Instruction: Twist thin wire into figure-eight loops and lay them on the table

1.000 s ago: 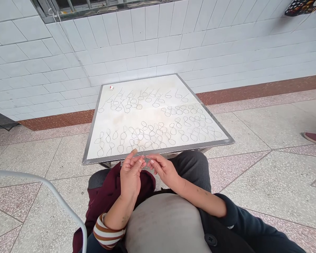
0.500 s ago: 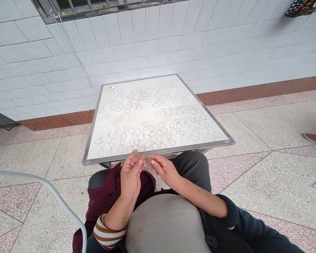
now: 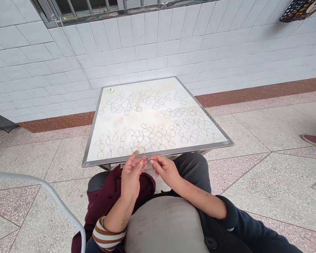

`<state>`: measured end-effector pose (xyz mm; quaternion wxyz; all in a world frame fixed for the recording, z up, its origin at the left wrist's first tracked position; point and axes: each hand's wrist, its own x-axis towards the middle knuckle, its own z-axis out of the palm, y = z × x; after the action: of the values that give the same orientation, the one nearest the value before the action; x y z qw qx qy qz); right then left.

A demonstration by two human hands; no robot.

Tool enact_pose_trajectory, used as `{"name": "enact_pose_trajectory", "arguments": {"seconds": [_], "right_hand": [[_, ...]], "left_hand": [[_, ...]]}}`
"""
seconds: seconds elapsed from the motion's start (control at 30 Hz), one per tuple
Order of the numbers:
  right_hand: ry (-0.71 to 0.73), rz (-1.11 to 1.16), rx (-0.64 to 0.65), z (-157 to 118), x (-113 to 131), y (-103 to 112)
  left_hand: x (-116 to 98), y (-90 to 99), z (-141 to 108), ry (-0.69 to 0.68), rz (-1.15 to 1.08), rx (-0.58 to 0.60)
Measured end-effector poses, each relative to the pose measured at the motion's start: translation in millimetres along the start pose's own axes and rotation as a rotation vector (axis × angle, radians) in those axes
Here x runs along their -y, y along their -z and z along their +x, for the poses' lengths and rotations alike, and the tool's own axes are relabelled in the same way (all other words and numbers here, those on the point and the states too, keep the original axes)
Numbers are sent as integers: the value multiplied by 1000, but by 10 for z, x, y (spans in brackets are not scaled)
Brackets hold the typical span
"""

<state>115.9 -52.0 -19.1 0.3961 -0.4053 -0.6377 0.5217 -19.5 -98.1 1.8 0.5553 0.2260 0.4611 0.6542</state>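
Note:
At the table's near edge, my left hand (image 3: 131, 172) pinches a thin wire (image 3: 144, 157) between thumb and finger. My right hand (image 3: 164, 169) is closed in a pinch on the same wire, just to the right. The fingertips of both hands are close together. Much of the wire is hidden by the fingers, and its full shape is too fine to make out. Beyond my hands, several thin wire figure-eight loops (image 3: 184, 139) lie on the white table (image 3: 144, 117). Farther back lie several wires with a single loop and a straight tail (image 3: 177, 96).
A small white and red object (image 3: 112, 90) sits at the table's far left corner. The tiled wall (image 3: 147, 52) rises behind the table. A pale curved tube (image 3: 60, 200) runs along my left side. A person's shoe (image 3: 314, 139) shows at the far right.
My right hand has shifted very slightly, with both hands still pinching the wire. The view has tilted a little; the things on the table look unmoved.

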Motion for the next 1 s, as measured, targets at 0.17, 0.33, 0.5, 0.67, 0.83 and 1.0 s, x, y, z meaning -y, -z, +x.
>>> {"name": "enact_pose_trajectory", "arguments": {"seconds": [0.17, 0.33, 0.5, 0.67, 0.83, 1.0], "right_hand": [[-10, -13, -41, 66, -2, 14], [-2, -86, -82, 310, -79, 133], [-34, -392, -147, 931, -190, 433], [-160, -653, -214, 1632, -262, 761], [-289, -802, -257, 2130, -352, 944], [-377, -884, -213, 2433, -475, 992]], "left_hand": [[-29, 17, -1, -8, 91, -9], [-12, 103, 47, 11, 157, -31], [20, 198, 106, 30, 204, -11], [31, 252, 132, 70, 251, -4], [32, 302, 194, 114, 264, -43], [42, 341, 290, 156, 230, -74]]}}
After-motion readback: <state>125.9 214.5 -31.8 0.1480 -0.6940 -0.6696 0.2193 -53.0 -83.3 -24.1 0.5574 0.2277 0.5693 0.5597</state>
